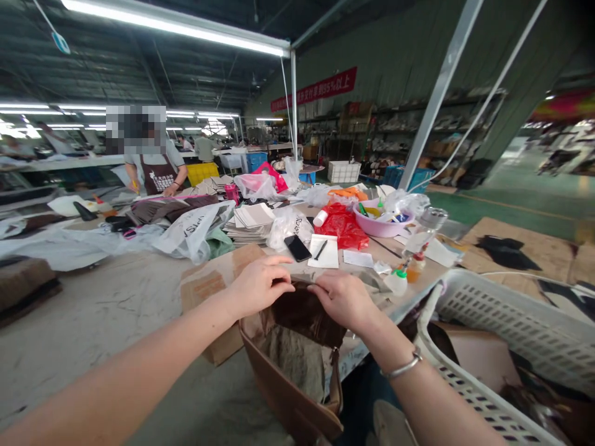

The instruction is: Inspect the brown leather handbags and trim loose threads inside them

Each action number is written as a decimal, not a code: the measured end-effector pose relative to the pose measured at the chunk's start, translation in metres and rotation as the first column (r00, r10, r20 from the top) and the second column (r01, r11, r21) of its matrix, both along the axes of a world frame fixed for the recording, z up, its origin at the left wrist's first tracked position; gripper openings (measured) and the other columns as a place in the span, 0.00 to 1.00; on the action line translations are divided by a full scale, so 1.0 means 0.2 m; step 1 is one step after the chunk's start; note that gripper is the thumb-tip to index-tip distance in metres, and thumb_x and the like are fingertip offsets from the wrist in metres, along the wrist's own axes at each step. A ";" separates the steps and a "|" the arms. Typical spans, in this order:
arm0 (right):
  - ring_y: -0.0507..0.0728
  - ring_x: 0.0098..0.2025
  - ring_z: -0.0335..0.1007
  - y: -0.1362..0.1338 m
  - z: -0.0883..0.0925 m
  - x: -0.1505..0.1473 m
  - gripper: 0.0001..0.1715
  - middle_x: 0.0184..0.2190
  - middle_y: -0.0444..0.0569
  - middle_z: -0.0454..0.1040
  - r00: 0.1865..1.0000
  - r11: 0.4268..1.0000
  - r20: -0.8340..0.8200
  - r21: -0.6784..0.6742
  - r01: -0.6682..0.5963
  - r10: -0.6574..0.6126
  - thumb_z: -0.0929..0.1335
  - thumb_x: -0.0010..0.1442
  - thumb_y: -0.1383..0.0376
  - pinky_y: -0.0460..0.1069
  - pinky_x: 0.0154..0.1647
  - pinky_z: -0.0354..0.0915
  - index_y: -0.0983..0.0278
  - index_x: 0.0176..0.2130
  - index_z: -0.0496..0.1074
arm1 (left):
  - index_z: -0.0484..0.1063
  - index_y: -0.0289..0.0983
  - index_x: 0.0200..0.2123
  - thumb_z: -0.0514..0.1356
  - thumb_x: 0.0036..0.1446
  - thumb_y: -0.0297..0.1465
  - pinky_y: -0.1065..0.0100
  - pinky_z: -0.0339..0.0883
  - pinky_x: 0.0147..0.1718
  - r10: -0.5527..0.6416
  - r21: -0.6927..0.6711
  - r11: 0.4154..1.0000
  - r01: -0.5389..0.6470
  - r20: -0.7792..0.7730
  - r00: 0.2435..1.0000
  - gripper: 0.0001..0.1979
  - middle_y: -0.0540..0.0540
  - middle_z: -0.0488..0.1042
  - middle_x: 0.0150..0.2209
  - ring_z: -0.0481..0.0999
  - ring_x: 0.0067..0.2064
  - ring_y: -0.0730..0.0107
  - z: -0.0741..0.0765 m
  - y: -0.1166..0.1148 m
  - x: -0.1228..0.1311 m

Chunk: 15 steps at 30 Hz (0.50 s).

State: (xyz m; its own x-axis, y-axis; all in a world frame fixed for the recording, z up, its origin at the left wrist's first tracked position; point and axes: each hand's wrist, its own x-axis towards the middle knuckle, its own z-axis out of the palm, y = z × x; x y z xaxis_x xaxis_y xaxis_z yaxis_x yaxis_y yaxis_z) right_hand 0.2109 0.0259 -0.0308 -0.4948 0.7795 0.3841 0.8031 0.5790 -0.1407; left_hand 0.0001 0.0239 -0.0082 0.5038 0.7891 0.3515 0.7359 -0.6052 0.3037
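Observation:
A brown leather bag (283,390) stands with its mouth facing me, its dark lining showing inside. At the far rim, my left hand (260,282) pinches the edge between thumb and fingers. Close beside it, my right hand (344,297) grips the same rim, with a metal bangle on the wrist. A strip of greyish material shows along the edge between the two hands. Behind the bag sits a brown cardboard box (209,279). A black phone (297,248) and a white notepad (331,253) with a pen lie just beyond my hands.
On the right stands a white plastic basket (502,310) holding brown pieces. Small bottles (396,282) are near the table's right edge. Further back are a pink basin (383,226), a red plastic bag (344,226) and stacked sheets (251,223). A person in an apron (158,173) works across the table.

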 end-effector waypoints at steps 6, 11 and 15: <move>0.54 0.30 0.68 0.00 -0.01 0.02 0.15 0.25 0.47 0.73 0.999 0.999 -0.029 0.013 -0.045 0.046 0.63 0.61 0.61 0.47 0.30 0.55 0.63 0.26 0.72 | 0.69 0.39 0.37 0.65 0.46 0.36 0.58 0.60 0.53 0.047 0.033 0.998 -0.048 0.029 0.998 0.14 0.44 0.66 0.53 0.67 0.52 0.61 0.03 -0.03 -0.05; 0.54 0.30 0.67 0.01 -0.03 0.03 0.15 0.25 0.47 0.73 0.997 0.999 -0.065 0.028 -0.032 0.034 0.63 0.61 0.60 0.47 0.29 0.54 0.62 0.26 0.72 | 0.71 0.39 0.32 0.64 0.49 0.33 0.59 0.62 0.51 0.026 0.076 0.997 -0.020 -0.072 0.997 0.07 0.45 0.66 0.49 0.68 0.49 0.62 0.04 -0.03 -0.04; 0.53 0.29 0.67 0.01 -0.03 0.03 0.15 0.25 0.47 0.73 0.995 0.999 -0.091 0.027 -0.039 0.041 0.64 0.60 0.60 0.47 0.29 0.54 0.62 0.26 0.72 | 0.74 0.40 0.30 0.61 0.52 0.33 0.59 0.62 0.50 0.021 0.084 0.996 -0.010 -0.131 0.991 0.04 0.45 0.67 0.47 0.68 0.48 0.62 0.03 -0.01 -0.03</move>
State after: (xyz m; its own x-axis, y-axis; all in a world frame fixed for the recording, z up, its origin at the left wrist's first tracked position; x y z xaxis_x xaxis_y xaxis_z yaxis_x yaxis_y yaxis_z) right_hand 0.2174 0.0271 -0.0374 -0.4876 0.7491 0.4484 0.7636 0.6150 -0.1970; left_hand -0.0055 0.0218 -0.0026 0.5381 0.7678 0.3476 0.7753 -0.6127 0.1532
